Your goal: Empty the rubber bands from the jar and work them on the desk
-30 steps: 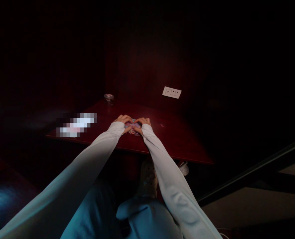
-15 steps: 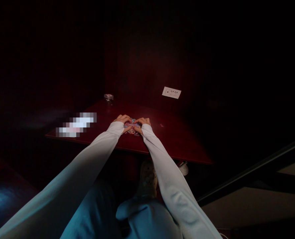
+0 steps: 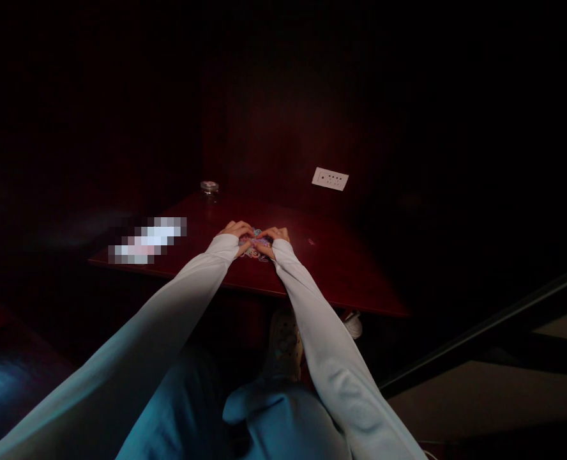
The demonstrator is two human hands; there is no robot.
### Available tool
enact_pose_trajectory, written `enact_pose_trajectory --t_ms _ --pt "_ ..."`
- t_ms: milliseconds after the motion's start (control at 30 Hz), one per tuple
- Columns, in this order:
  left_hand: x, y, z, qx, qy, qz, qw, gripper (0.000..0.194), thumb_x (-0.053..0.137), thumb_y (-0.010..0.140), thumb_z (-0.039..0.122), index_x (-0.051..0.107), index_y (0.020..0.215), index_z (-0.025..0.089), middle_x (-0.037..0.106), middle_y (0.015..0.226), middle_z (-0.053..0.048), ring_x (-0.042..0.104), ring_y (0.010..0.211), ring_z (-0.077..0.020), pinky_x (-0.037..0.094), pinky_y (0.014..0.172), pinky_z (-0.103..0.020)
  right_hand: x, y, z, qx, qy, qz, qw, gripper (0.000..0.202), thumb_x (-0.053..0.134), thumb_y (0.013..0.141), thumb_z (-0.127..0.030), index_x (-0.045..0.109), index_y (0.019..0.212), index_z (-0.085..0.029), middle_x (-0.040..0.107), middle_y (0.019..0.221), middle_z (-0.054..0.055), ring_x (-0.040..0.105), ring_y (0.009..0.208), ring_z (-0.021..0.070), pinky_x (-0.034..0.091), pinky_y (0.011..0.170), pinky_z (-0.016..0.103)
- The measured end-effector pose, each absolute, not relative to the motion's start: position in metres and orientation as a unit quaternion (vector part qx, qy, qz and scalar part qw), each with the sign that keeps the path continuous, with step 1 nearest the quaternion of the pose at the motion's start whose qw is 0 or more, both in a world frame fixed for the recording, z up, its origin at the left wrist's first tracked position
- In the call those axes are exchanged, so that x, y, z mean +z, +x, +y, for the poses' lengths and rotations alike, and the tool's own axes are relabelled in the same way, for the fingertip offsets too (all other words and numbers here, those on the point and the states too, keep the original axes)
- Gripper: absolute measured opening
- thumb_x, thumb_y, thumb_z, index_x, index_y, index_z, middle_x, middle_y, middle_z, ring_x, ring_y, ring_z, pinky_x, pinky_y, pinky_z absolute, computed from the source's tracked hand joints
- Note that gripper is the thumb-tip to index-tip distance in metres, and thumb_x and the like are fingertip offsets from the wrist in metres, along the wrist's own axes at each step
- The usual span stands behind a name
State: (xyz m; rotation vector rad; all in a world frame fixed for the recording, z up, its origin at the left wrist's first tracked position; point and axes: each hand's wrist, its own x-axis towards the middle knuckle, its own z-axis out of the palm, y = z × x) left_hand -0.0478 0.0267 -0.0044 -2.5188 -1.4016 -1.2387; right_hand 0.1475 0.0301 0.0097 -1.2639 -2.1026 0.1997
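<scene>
A pile of small multicoloured loops that look like hair ties (image 3: 255, 253) lies on the dark red tabletop. My left hand (image 3: 236, 231) curves over its left side, thumb and fingers closed in on the loops. From the right, my right hand (image 3: 274, 236) does the same, and its fingertips almost meet those of the left in the middle. Part of the pile is hidden under both hands. How many loops each hand grips is too small to make out.
A clear lidded jar (image 3: 209, 190) stands at the table's back left. A bright, pixelated flat object (image 3: 149, 241) lies near the left edge. One small pink piece (image 3: 311, 242) rests right of my hands. A white socket plate (image 3: 330, 179) is on the back wall.
Both hands stay over the pile in almost the same place. Only slight finger movement shows, and the whole view has shifted a little.
</scene>
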Motion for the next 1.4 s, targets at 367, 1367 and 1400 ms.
enact_pose_trajectory --t_ms 367,1367,1400 --pt "-0.0047 -0.0472 0.0244 -0.399 -0.802 -0.445 0.000 0.022 0.058 0.082 0.026 0.074 0.097 0.025 0.069 0.116 -0.005 0.057 0.099 -0.0253 0.051 0.090 -0.041 0.0078 0.1487 0.0334 0.069 -0.481 -0.804 0.342 0.019 0.072 0.090 -0.045 0.078 0.096 -0.028 0.069 0.103 0.004 0.047 0.107 0.0228 0.036 0.095 0.034" --pt "-0.0021 -0.0472 0.0233 -0.400 -0.792 -0.460 0.004 0.026 0.056 0.085 0.027 0.068 0.108 0.023 0.069 0.113 -0.006 0.057 0.099 -0.0259 0.049 0.092 -0.041 0.0085 0.1485 0.0361 0.078 -0.489 -0.785 0.372 0.019 0.066 0.093 -0.041 0.080 0.097 -0.029 0.071 0.104 0.004 0.049 0.109 0.0238 0.038 0.098 0.037" --pt "-0.0019 -0.0475 0.0228 -0.400 -0.795 -0.457 0.003 0.027 0.055 0.087 0.029 0.069 0.109 0.023 0.069 0.114 -0.006 0.056 0.099 -0.0258 0.049 0.092 -0.040 0.0084 0.1485 0.0362 0.077 -0.488 -0.784 0.376 0.020 0.065 0.093 -0.041 0.080 0.097 -0.029 0.071 0.103 0.004 0.049 0.108 0.0238 0.038 0.098 0.037"
